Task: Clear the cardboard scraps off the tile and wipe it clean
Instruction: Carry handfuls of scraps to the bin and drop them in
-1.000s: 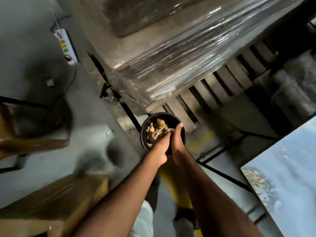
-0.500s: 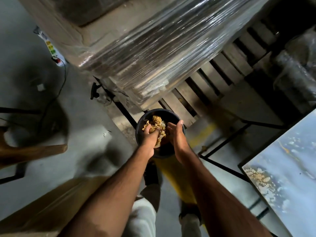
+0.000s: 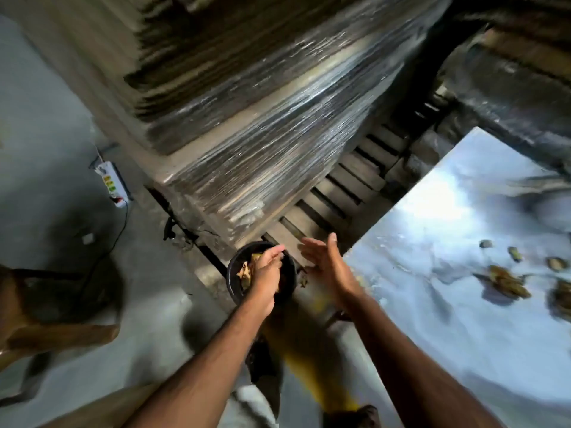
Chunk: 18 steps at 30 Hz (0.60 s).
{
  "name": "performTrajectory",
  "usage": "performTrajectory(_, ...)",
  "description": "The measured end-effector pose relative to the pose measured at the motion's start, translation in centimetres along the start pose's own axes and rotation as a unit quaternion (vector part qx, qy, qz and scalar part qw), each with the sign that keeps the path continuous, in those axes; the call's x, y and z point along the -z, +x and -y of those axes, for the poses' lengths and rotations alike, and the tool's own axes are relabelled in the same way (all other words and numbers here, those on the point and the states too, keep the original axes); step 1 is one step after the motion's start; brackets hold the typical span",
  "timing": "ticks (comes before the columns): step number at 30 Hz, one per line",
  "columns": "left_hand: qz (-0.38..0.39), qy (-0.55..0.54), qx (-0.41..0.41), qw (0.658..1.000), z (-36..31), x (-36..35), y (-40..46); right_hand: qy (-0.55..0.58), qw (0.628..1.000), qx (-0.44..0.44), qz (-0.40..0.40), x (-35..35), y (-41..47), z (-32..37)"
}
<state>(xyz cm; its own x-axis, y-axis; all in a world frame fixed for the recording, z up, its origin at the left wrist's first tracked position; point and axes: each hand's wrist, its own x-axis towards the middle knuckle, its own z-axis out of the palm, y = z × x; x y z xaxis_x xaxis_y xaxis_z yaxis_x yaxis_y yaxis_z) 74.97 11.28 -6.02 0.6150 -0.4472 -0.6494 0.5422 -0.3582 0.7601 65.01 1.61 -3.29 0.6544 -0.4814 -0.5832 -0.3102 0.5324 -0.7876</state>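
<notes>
While left hand (image 3: pixel 268 267) hangs loosely curled over one bucket (image 3: pixel 236 284), right hand (image 3: pixel 324 262) spreads empty; roughly five scraps (image 3: pixel 506 284) litter one tile (image 3: pixel 432 304).

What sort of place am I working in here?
Most likely a warehouse or tile storeroom. A tall stack wrapped in plastic film sits on a wooden pallet on a bare concrete floor, and a large glossy tile lies beside it, some scraps still on it.

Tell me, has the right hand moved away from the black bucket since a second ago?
Yes. The right hand has left the bucket, now open beside its tile-side rim.
</notes>
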Motion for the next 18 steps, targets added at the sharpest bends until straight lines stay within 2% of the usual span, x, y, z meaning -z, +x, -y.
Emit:
performTrajectory(5,0.079,0.045,-0.102,0.991,-3.3,-8.9,-9.0,-0.009,0.995,0.093,-0.016,8.1,-9.5,3.9)
performTrajectory(9,0.141,0.08,-0.15,0.975,-4.0,-16.3,-14.8,0.001,0.987,0.151,-0.047,15.0,-15.8,4.8)
performTrajectory(18,0.233,0.132,-0.129,0.955,0.5,-29.8,-22.9,0.02,0.967,0.205,-0.148,28.2,-25.8,1.5)
